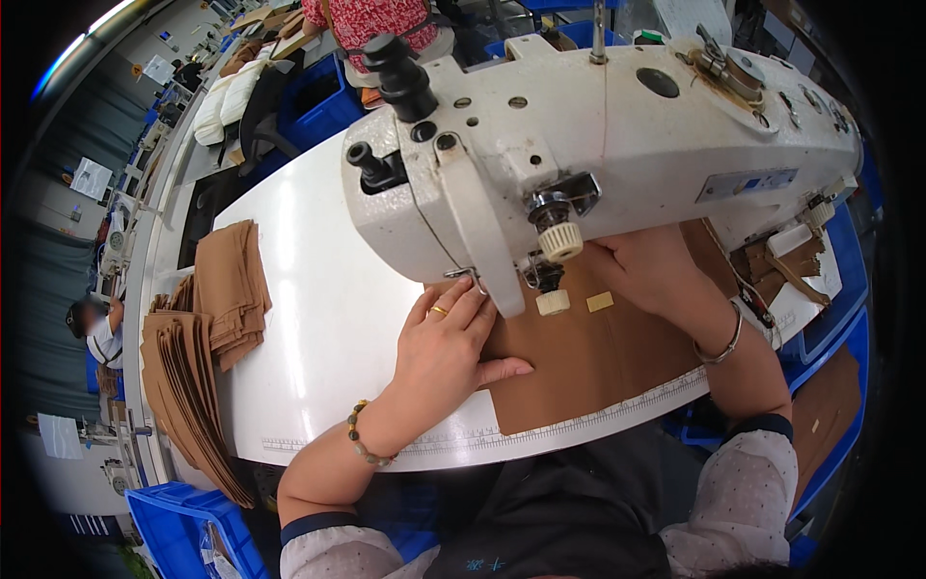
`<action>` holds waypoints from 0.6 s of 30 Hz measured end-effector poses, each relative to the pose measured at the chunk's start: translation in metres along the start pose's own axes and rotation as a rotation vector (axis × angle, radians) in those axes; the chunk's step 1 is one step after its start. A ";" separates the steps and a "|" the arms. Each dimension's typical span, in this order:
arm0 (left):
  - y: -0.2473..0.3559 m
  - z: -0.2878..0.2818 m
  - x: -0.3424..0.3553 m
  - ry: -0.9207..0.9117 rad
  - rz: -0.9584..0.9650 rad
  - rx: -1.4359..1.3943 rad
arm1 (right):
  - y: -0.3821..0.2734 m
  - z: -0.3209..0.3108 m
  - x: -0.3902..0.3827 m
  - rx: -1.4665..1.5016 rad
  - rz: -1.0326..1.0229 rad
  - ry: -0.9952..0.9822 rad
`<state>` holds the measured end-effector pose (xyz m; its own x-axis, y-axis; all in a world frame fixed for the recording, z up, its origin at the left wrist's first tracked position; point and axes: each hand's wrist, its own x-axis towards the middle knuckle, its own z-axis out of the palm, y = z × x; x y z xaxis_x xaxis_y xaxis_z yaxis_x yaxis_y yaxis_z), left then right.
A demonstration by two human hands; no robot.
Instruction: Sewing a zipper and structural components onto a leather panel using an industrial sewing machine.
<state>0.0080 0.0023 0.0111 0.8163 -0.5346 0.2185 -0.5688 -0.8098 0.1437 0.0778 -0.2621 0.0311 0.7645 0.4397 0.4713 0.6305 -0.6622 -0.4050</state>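
Observation:
A brown flat panel (559, 376), leather-like or fabric, lies under the head of a white sewing machine (617, 125), with a small yellow tag (600, 302) on it. Flat on the panel's left edge rests my left hand (439, 338), its thumb spread and its fingertips close to the needle area, partly behind the machine head. My right hand (646, 270) lies on the panel's far right part, beneath the machine arm. The arm and its tension knobs (559, 241) hide most of its fingers. The needle itself is hidden.
Stacks of brown pieces (227, 289) sit at the table's left, some hanging over the edge. A ruler strip (444, 439) runs along the white table's near edge. Blue bins (193, 521) stand around it. Brown scraps (801, 265) lie at right. Another person (376, 29) is behind the machine.

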 end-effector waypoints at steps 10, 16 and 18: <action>-0.001 -0.001 0.002 0.053 0.043 0.098 | -0.004 0.002 -0.003 -0.196 -0.071 -0.066; -0.002 0.002 0.001 0.084 0.019 0.075 | -0.019 0.007 -0.004 -0.176 -0.178 -0.196; -0.003 0.003 0.001 0.096 0.025 0.062 | -0.037 0.008 -0.013 -0.124 -0.294 -0.173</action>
<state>0.0108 0.0035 0.0080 0.7870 -0.5315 0.3132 -0.5790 -0.8117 0.0775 0.0454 -0.2380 0.0335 0.5711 0.7116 0.4092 0.8138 -0.5563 -0.1683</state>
